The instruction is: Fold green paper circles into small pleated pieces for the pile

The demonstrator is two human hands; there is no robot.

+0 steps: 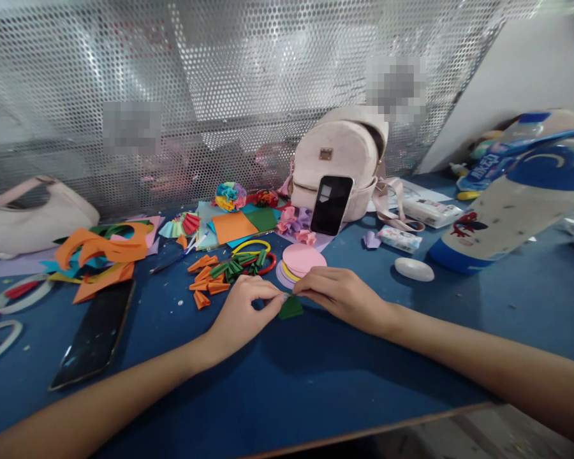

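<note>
My left hand (242, 313) and my right hand (345, 298) meet fingertip to fingertip just above the blue table. Both are closed in a pinch on a small dark green piece of paper (291, 309), which shows below the fingertips; its upper part is hidden by them. Right behind the hands lies a stack of round paper discs, pink on top (305, 258), with yellow and lilac edges under it. To the left of my left hand are several folded orange paper pieces (205, 280) and a cluster of folded green ones (236, 266).
A dark phone (95, 335) and orange paper scraps (100, 248) lie at left, near white rings (9, 305). Behind stand a pale backpack (337, 150) and an upright phone (331, 205). A large water bottle (511, 204) and a white oval object (414, 269) are at right.
</note>
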